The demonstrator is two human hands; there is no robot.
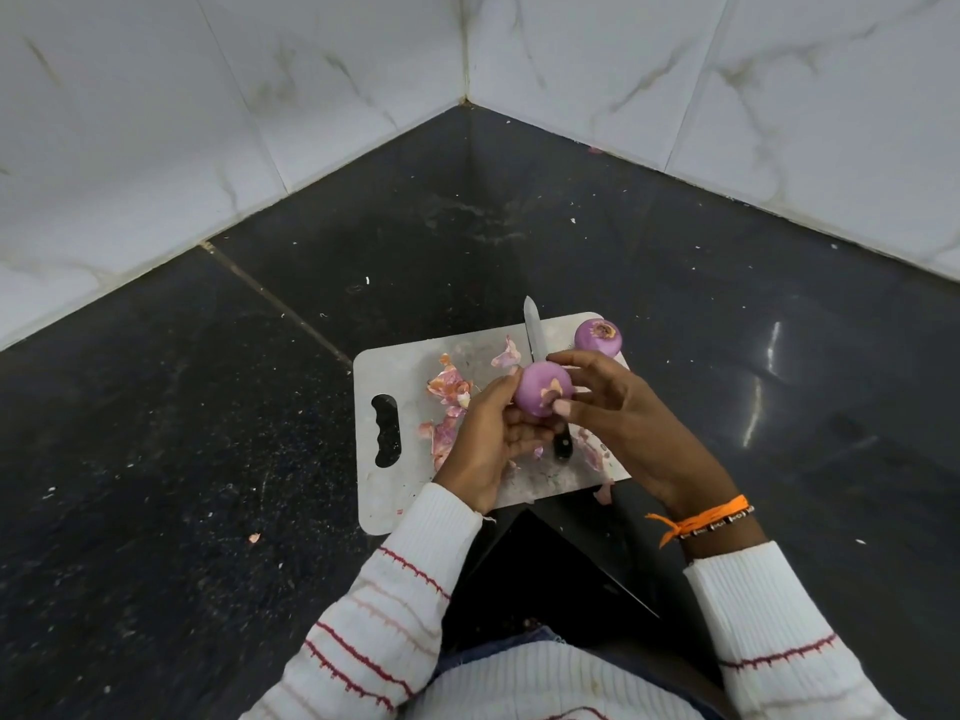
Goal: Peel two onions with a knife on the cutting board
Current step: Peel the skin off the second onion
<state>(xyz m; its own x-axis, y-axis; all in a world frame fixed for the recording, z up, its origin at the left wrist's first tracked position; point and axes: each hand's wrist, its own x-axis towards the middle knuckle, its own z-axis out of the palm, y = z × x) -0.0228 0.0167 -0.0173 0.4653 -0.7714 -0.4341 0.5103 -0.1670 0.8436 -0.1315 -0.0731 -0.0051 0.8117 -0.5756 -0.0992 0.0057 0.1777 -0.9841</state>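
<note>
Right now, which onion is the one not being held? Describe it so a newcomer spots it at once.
Find the pale cutting board on the dark counter, then go to its far right corner, just right of the knife blade. The loose onion sits there alone, peeled purple, cut end up, while the other onion is gripped between both hands.

Marbled white walls point(727, 70) — speckled black counter point(156, 433)
</note>
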